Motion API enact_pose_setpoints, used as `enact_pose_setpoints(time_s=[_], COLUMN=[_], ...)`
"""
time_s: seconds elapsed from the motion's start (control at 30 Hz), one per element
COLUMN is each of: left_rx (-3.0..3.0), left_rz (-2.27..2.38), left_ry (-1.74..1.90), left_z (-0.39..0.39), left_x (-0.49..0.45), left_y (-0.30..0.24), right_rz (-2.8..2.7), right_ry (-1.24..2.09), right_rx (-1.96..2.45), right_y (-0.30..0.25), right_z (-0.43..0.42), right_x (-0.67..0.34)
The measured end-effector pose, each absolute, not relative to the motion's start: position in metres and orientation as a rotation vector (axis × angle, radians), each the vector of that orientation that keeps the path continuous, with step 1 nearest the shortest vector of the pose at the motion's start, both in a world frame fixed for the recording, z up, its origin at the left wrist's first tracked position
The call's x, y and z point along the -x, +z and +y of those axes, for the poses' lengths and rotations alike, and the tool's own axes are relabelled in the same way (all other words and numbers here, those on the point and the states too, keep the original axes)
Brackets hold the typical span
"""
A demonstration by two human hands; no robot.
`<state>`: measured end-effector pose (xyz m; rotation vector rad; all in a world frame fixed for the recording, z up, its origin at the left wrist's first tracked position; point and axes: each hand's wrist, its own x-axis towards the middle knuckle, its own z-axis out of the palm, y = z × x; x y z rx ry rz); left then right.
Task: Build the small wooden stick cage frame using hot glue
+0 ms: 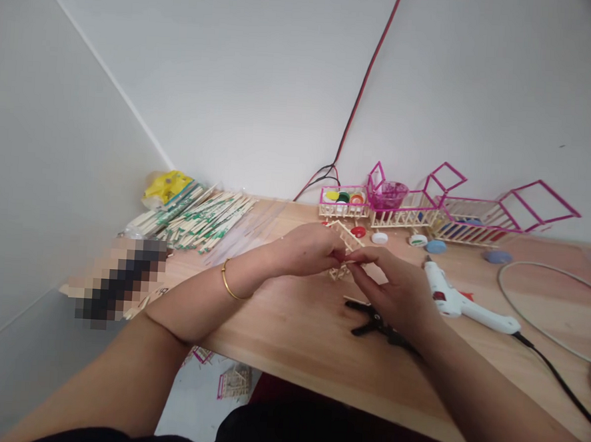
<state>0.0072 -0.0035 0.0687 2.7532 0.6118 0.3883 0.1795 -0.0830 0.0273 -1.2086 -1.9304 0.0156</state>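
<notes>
My left hand point(310, 250) and my right hand point(396, 284) meet above the middle of the table, fingertips pinched close together. Between and behind them is a small frame of pale wooden sticks point(343, 232), partly covered by my fingers. My left fingers are curled closed at the frame. The thumb and forefinger of my right hand pinch at the same spot; whether a separate small piece is between them is hidden. Just below my right hand lies a black clamp-like tool point(367, 319) on the table. To its right rests a white glue gun point(465, 306).
Stick carts with magenta rims point(406, 218) line the wall, with bottle-cap wheels. Paper-wrapped chopsticks point(208, 222) and a yellow bag point(167, 188) lie at the left. A cable point(551, 377) trails right from the glue gun. Another stick frame point(235, 383) is below the table's front edge.
</notes>
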Motion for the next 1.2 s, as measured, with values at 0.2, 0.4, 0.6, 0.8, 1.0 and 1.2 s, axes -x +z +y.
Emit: enact_pose_setpoints(time_s=[0.2,0.4,0.6,0.8,1.0,1.2], left_rx=[-2.73,-2.651,-2.639,-2.631,-2.677,-2.856], left_rz=[0.544,0.559,0.47,0.525,0.592,0.817], left_ry=[0.437,0.373,0.328,0.245,0.21,0.28], left_z=[-0.005,-0.008,-0.004,-0.002,-0.006,-0.008], left_x=[-0.006,-0.003,0.0,0.001,0.001,0.004], left_y=[0.072,0.079,0.081,0.085,0.088,0.091], right_rz=[-1.956,-2.003,-2.013,-2.003,-1.989,-1.984], right_ry=[-0.104,-0.216,-0.267,-0.235,-0.17,-0.085], right_rx=[1.19,1.136,1.114,1.108,1.143,1.179], right_y=[0.028,0.027,0.028,0.029,0.027,0.029], right_z=[-0.083,-0.082,-0.081,-0.081,-0.079,-0.078], right_x=[-0.177,-0.176,-0.176,-0.176,-0.177,-0.177])
